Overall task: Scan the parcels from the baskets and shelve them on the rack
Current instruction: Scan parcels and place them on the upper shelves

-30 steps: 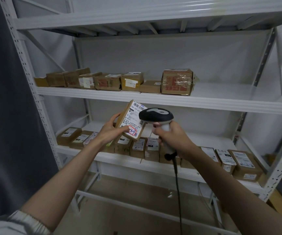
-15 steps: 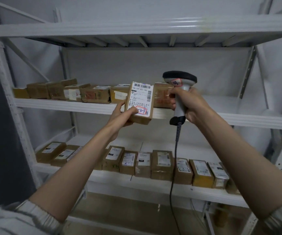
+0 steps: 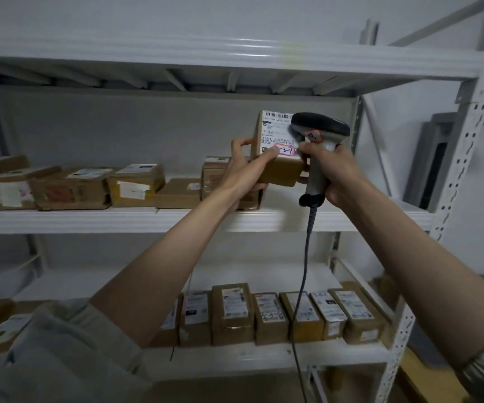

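Left hand (image 3: 245,167) grasps the parcel (image 3: 275,152) above the middle shelf (image 3: 89,221), label facing us; right hand (image 3: 334,170) grips the scanner (image 3: 319,135) just beside it. Best move, I'd say: set the parcel down right of the row (image 3: 89,187), flat and square.

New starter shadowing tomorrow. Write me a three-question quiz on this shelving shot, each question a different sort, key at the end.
1. True or false: the left hand holds the parcel upright, label facing the camera.
2. Which hand grips the scanner?
A. left hand
B. right hand
C. neither
3. Fill in: on the middle shelf, the free space lies to the ____ of the row of parcels.

Key: 1 true; 2 B; 3 right.
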The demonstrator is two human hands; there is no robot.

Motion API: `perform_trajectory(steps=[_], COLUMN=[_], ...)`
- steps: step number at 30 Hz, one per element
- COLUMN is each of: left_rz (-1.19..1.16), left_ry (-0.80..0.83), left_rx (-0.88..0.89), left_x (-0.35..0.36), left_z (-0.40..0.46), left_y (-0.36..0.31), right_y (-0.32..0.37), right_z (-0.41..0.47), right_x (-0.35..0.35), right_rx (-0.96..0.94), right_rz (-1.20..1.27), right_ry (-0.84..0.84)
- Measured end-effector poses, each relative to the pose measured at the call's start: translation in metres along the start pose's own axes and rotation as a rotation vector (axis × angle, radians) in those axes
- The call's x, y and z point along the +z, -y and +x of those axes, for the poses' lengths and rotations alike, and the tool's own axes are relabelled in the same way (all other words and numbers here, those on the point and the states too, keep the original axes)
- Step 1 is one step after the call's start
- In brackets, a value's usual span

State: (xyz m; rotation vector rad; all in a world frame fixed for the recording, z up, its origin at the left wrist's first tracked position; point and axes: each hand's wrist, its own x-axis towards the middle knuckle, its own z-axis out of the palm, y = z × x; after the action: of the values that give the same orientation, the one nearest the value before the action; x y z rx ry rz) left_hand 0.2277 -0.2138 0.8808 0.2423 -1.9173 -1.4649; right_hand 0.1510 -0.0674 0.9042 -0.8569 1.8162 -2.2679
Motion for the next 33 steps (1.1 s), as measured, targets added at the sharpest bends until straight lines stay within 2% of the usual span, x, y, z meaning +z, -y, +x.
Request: perform_trajectory(steps=[4,10,15,20,28,33], left_rz=[0.230,0.823,1.129,1.288,1.301,1.333], left_ry=[0.040,-0.074,-0.048,-0.024,-0.132,-0.113], left_rx=[0.038,0.206,0.157,0.111,0.188,0.233], left_x=[0.028,0.051,0.057,0.056,0.057,0.056], left_z=[0.021,0.049,0.065,0.070,0.065,0.062], left_y=[0.001,0.008,0.015,0.028,0.036,0.039], right_y=[-0.010,-0.030,-0.057,-0.088,-0.107,-0.108], right_z=[0.022,0.064,0.098,0.117,0.137,0.139], right_x=[-0.026,-0.055,-0.063,-0.054,-0.041,-0.036], right_rx=[-0.012,0.108,0.218,0.288,0.314,0.330], right_rz=[0.011,0.041,0.006,-0.036,-0.060,-0.078], right_ry=[-0.045,-0.041,0.013,0.010,0.054,0.113])
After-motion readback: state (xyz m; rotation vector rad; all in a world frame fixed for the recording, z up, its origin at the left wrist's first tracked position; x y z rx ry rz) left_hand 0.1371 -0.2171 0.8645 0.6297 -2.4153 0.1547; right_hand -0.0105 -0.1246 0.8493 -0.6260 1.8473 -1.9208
